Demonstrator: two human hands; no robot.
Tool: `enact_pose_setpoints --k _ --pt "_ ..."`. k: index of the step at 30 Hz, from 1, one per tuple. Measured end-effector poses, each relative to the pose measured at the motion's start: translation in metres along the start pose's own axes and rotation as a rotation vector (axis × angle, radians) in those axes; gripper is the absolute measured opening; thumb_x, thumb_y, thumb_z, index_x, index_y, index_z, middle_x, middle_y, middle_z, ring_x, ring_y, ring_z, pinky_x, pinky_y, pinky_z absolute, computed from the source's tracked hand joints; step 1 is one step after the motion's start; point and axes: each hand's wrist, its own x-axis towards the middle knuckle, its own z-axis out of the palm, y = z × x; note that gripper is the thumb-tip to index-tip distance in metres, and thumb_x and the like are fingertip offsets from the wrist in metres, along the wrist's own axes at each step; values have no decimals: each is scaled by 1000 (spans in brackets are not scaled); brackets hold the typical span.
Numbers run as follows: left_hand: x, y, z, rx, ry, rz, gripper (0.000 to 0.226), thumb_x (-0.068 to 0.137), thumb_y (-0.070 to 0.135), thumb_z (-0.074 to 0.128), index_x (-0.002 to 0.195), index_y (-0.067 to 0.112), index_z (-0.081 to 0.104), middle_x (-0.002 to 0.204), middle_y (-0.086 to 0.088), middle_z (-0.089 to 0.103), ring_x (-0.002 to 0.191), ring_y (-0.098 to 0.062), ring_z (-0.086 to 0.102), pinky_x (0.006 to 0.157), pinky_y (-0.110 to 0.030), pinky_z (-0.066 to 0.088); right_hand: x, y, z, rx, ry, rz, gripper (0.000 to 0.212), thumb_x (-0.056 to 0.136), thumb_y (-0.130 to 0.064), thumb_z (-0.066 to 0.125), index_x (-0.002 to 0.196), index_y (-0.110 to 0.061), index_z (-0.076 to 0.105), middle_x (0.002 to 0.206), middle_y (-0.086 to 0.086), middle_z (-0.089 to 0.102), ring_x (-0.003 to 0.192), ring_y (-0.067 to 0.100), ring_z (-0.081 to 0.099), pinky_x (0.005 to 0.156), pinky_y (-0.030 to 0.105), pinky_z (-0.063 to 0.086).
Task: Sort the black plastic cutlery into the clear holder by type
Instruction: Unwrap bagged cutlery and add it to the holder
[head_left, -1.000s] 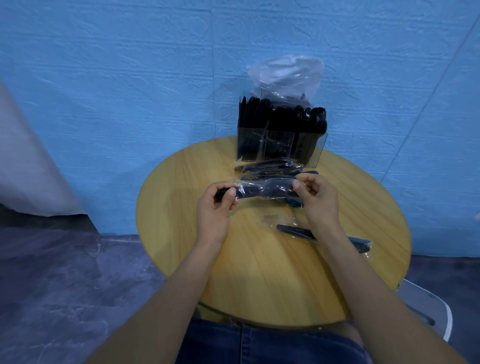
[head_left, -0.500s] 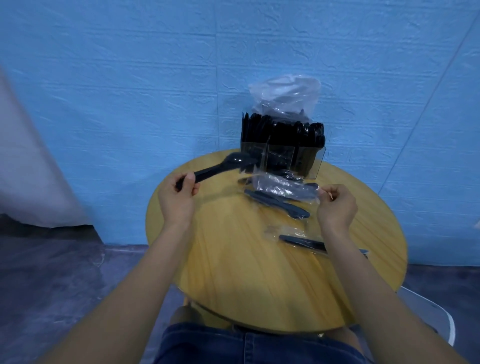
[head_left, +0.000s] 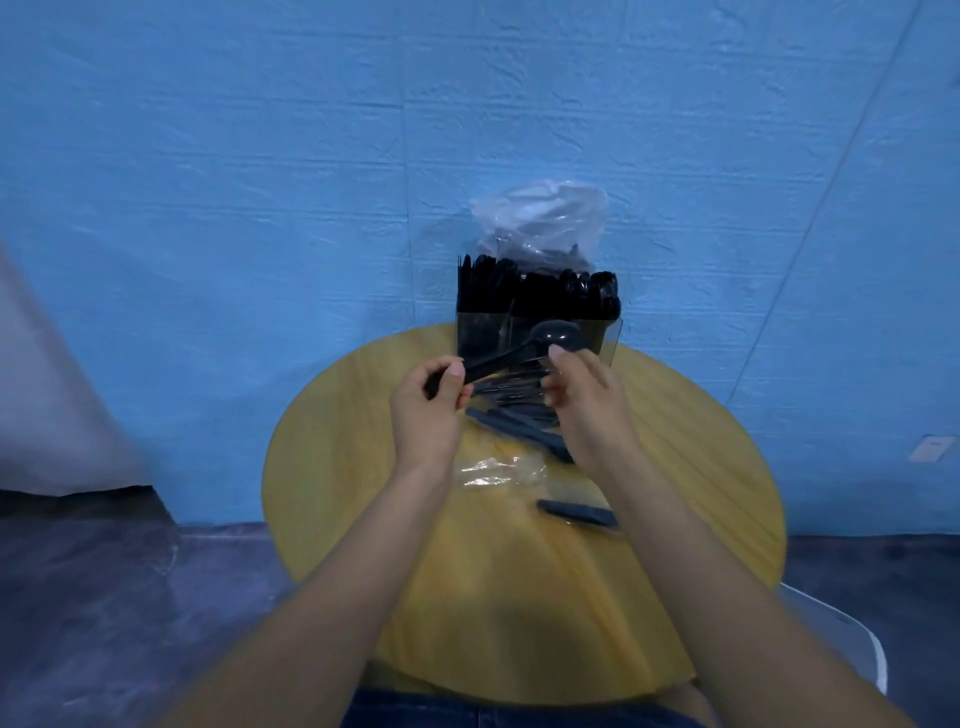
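Note:
My left hand (head_left: 428, 410) pinches the handle end of a black plastic spoon (head_left: 556, 335). The spoon slants up to the right, its bowl in front of the clear holder (head_left: 612, 340). My right hand (head_left: 582, 402) hovers beside the spoon with its fingers loosely spread; its index fingertip is at the spoon's neck just below the bowl. The holder stands at the table's far edge, its compartments packed with upright black cutlery. Several wrapped pieces (head_left: 511, 395) lie between my hands, and a dark piece (head_left: 511, 427) lies just nearer.
An empty clear wrapper (head_left: 493, 470) lies on the round wooden table (head_left: 691, 467) below my hands. Another wrapped black piece (head_left: 576, 512) rests by my right forearm. A clear plastic bag (head_left: 540, 218) stands behind the holder against the blue wall. A white chair (head_left: 862, 644) is at the lower right.
The spoon came out of its wrapper in my left hand and swung back to the middle. My right hand dropped the wrapper and moved up to the spoon's neck.

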Motion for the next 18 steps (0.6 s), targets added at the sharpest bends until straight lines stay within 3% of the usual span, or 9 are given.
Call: enact_pose_setpoints --k 3,7,10,12,18 --pt "-7 -8 8 4 -108 -4 12 94 8 54 90 18 59 80 2 60 63 0 60 68 -16 50 19 -8 2 239 66 14 19 95 -19 56 80 -14 46 65 1 47 55 8 43 50 20 34" --pt "-4 -13 12 72 -333 -87 9 94 2 50 96 10 53 89 -3 57 69 -7 61 61 -12 49 36 -9 -4 164 51 14 21 96 -12 53 75 -14 48 67 4 44 49 6 38 45 15 33" --pt "10 -5 11 393 -554 -33 13 98 18 47 109 13 48 90 2 54 81 -13 59 69 -17 47 45 -10 -8 165 14 26 17 95 -9 53 79 -12 51 65 0 44 46 4 38 43 14 33" --pt "16 -1 15 648 -648 104 20 98 30 46 113 17 45 81 7 52 71 -7 52 60 -18 40 49 -10 -6 180 -3 31 16 95 -9 54 80 -12 51 63 -1 46 45 3 39 43 13 34" --pt "24 -12 26 915 -489 435 18 100 30 36 111 17 42 73 4 52 58 -14 51 48 -29 35 59 -11 7 132 -28 14 21 94 -11 55 74 -12 50 58 -3 49 50 7 41 47 17 36"
